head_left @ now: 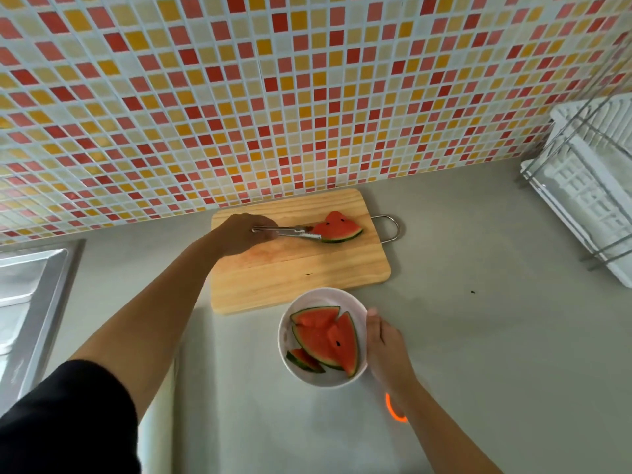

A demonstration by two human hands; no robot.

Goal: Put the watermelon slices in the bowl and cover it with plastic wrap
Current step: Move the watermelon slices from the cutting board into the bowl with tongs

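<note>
The left hand (244, 232) is closed around the handle end of a pair of metal tongs (287, 233), reaching out over the wooden cutting board (301, 278). The tongs' tips meet the last watermelon slice (337, 228), which lies flat on the far part of the board; I cannot tell whether they have clamped it yet. It looks to be the only slice left outside the bowl.

The right hand (383, 343) lies against the right wall of the white bowl (321, 294), apparently steadying it (whether the fingers curl round the wall is hidden from this angle). The bowl stands on the grey tabletop (461, 336), just in front of the board's near edge, and the slices in the bowl (325, 338) number roughly four, overlapping one another.

So the loading is nearly done, by my reading: one slice remains to be lifted across the short gap into the bowl. The covering has not begun, since nothing lies over the bowl's rim, and I see no roll of plastic wrap that I can identify. A white dish rack (588, 186) stands at the right and a steel sink (24, 295) at the left.
</note>
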